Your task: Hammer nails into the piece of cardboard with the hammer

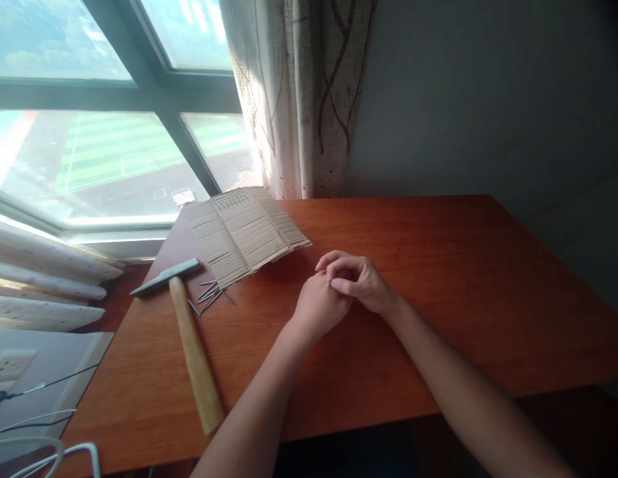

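The person is resting both hands at the frame's middle on the desk (438,265): the right hand (361,282) is lying over the left hand (318,309), each grip loosely clenched, grasping nothing. The hammer (189,332), nails (212,295) and cardboard (246,232) are lying left of them, bearing no readable writing.

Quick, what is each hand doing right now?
Left hand: loosely curled on the table, holding nothing.
Right hand: laid over the left, holding nothing.

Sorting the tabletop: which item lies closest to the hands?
The folded corrugated cardboard sheet: its near corner lies just left of the clasped hands, nearer than the wooden-handled hammer or loose nails.
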Tool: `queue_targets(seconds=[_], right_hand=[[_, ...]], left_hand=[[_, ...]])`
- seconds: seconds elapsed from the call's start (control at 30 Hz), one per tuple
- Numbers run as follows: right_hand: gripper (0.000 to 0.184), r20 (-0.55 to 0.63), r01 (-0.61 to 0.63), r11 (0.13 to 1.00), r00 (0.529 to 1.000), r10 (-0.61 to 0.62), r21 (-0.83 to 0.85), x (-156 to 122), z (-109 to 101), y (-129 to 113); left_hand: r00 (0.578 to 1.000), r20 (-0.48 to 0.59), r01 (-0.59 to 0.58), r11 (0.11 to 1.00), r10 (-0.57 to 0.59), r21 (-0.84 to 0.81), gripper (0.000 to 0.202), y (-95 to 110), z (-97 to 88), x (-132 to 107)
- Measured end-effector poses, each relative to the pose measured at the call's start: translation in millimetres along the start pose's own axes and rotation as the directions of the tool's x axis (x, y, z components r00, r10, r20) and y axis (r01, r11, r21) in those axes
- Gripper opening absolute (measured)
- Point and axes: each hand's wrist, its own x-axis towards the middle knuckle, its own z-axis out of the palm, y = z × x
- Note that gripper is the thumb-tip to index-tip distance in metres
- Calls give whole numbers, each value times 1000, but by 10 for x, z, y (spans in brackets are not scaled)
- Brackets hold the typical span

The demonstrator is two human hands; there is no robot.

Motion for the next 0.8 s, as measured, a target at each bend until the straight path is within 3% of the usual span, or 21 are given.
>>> queue_targets(seconds=[0.27,0.57,0.8], right_hand=[[9,9,-16,994,1000,15,105,-6,0,2],[33,178,-58,993,983,40,98,11,-4,-51],[29,156,-126,963,984,90,240,-1,54,-20]], left_hand=[[1000,13,20,986,-23,166,27,36,-10,-20],[999,-5,52,980,-52,190,24,4,24,-14],[996,19,85,969,-92,231,25,9,34,13]])
